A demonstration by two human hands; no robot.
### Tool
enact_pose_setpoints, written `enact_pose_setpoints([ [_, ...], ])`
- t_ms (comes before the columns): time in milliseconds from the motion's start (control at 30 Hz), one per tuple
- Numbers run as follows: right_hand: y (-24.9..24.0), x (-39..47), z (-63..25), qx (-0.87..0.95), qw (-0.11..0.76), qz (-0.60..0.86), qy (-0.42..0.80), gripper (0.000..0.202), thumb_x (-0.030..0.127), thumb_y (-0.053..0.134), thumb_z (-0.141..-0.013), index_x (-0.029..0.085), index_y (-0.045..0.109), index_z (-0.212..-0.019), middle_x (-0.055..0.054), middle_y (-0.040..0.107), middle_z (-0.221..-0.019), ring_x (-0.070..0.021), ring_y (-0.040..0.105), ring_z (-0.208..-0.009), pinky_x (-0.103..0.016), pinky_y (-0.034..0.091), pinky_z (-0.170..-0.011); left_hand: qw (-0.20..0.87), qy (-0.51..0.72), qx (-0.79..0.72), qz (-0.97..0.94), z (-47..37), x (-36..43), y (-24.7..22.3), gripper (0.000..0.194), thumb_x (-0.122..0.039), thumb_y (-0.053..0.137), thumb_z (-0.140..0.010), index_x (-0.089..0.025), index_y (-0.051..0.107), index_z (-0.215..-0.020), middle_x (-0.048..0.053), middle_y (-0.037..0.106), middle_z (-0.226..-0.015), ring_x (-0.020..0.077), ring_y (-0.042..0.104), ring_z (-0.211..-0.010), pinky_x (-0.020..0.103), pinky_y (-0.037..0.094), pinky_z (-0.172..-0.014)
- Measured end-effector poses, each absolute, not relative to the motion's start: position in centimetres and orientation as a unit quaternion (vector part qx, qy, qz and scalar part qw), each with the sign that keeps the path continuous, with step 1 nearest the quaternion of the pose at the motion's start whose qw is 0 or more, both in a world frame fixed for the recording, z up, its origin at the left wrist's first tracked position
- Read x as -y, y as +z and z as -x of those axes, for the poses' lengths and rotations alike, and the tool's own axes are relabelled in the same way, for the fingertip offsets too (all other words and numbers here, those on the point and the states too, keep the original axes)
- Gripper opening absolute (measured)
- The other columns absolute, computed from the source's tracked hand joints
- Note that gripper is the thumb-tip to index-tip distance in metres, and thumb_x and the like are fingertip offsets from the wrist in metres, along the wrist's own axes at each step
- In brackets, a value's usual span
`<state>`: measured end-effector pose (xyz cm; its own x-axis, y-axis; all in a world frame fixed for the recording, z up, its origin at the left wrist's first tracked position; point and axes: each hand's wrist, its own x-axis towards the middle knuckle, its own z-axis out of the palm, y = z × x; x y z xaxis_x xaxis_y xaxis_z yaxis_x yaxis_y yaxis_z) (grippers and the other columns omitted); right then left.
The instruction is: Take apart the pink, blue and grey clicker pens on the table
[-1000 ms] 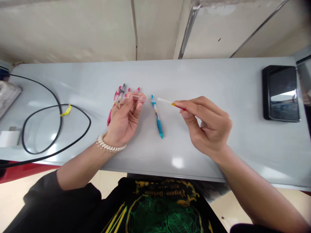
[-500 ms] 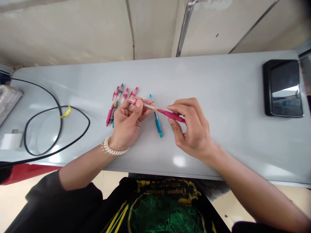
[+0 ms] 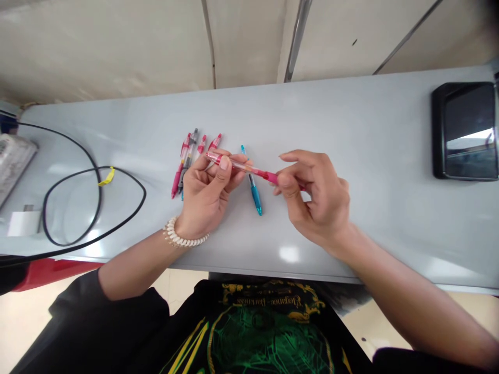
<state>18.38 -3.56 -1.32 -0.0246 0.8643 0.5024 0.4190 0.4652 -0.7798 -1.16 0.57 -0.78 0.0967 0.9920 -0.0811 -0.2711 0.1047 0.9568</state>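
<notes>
Between both hands, above the table, a pink pen [image 3: 249, 168] with a clear barrel is held nearly level. My left hand [image 3: 210, 184] pinches its clear, clip end between thumb and fingers. My right hand [image 3: 317, 200] has thumb and forefinger closed on the pink grip end, its other fingers curled or raised. Beneath and between the hands lies a blue pen [image 3: 255, 195] on the table. Left of it, partly behind my left hand, several pens lie side by side, among them a pink pen [image 3: 180, 169] and a grey pen [image 3: 191, 150].
On the left a black cable [image 3: 142, 189] with a yellow tag lies looped on the grey table [image 3: 362, 130], beside a white adapter [image 3: 24, 223]. A black device with a dark screen [image 3: 465, 132] stands at the far right. A wall [image 3: 249, 41] runs behind the table.
The gap at the pen's pink grip has closed up against the clear barrel. My right thumb has come onto the grip, its fingers have shifted, and the view has tilted slightly.
</notes>
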Motion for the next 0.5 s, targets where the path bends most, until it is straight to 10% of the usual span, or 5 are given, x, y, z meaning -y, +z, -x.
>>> enact_pose_setpoints([
  [500, -0.42, 3.23, -19.04, 0.696, 0.504, 0.470, 0.201, 0.023, 0.029, 0.076, -0.098, 0.027, 0.073, -0.121, -0.004, 0.078, -0.103, -0.0181, 0.075, -0.082, -0.034, 0.067, -0.074, 0.603, 0.524, -0.437, -0.414, 0.97, -0.61, -0.73, 0.032, -0.048, 0.088, -0.088, -0.024, 0.070, -0.099, 0.003, 0.082, -0.106, 0.0195, 0.081, -0.106, 0.027, 0.068, -0.089],
])
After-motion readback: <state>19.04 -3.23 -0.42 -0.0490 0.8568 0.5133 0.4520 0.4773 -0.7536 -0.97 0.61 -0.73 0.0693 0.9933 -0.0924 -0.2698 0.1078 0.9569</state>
